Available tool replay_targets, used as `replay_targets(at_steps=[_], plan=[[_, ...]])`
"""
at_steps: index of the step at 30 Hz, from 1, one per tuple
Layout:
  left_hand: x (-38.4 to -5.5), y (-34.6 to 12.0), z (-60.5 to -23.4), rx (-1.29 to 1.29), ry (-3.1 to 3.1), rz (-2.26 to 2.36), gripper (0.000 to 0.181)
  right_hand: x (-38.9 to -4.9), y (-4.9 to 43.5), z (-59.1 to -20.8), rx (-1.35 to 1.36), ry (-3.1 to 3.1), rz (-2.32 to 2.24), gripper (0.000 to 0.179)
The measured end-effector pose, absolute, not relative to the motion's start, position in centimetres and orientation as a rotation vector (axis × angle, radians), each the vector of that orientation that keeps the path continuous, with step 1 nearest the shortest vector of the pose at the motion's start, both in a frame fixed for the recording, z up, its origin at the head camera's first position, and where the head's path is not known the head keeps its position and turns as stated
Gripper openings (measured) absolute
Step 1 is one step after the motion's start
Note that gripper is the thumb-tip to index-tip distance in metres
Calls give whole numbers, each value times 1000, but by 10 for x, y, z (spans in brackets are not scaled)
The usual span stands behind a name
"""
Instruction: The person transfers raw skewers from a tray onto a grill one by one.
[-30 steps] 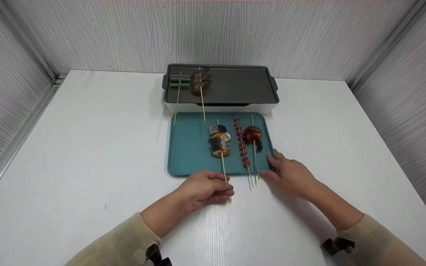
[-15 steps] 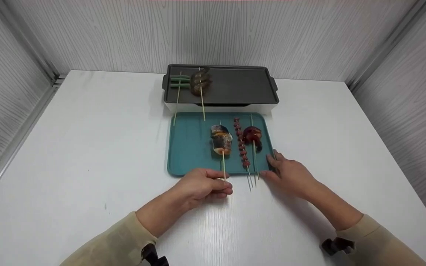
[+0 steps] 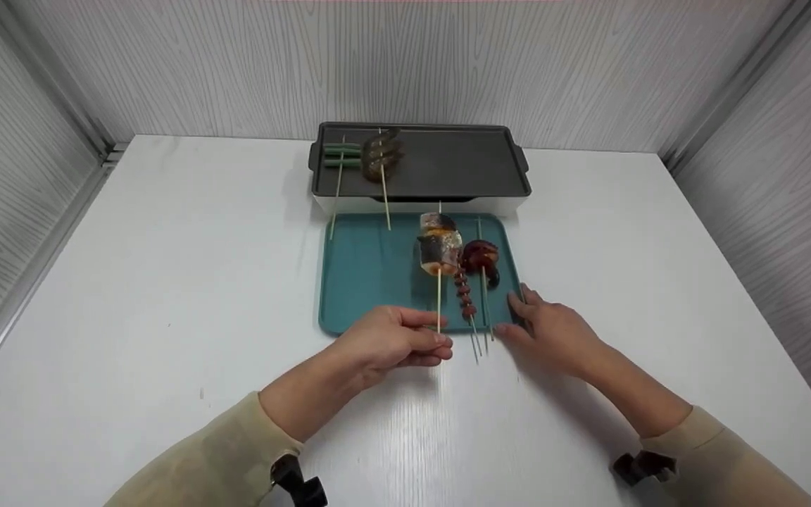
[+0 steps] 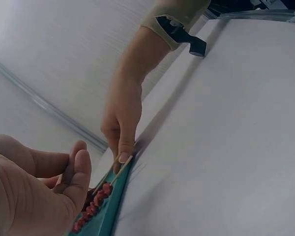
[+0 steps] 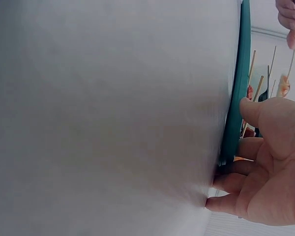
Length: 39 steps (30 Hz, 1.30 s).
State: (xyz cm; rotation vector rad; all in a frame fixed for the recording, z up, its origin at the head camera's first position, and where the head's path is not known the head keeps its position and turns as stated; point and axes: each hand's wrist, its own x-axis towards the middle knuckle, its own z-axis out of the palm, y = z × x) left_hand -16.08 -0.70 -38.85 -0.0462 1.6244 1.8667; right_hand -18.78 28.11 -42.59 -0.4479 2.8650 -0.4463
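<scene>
In the head view my left hand (image 3: 395, 341) pinches the bare stick end of a skewer of chunky silver-skinned pieces, like fish (image 3: 441, 252). This skewer is raised over the teal tray (image 3: 363, 289) and partly covers a skewer of small red pieces (image 3: 466, 299) lying there. Beside that lies a skewer with a glossy dark red, curled piece (image 3: 481, 257). My right hand (image 3: 553, 334) holds the tray's near right corner. Its thumb (image 5: 253, 109) lies on the rim in the right wrist view, other fingers against the side.
Behind the tray stands a white-based grill with a black plate (image 3: 462, 165). On its left part lie a skewer of green stalks (image 3: 342, 162) and a brown skewer (image 3: 379, 158), their sticks reaching out over the tray. Pale walls (image 3: 405, 63) enclose the white table (image 3: 201, 282).
My left hand has lifted the fish-like skewer and carried it forward and to the right, over the small red pieces. My right hand has stayed at the tray's corner.
</scene>
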Motion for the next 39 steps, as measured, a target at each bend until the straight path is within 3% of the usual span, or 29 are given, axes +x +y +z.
replay_targets(at_steps=[10,22,31,39], plan=[[-189,-2,-358,-15,1671,1870,38,-191,284,-424,-389,2856,-439,73],[-251,8,-335,-55,1686,1923,38,-191,287,-423,-440,2892,-414,70],[-295,14,-341,-122,1664,1967,39,-190,286,-425,-434,2891,-434,71],[-314,12,-357,-209,1633,1994,38,-188,282,-428,-431,2875,-442,73]])
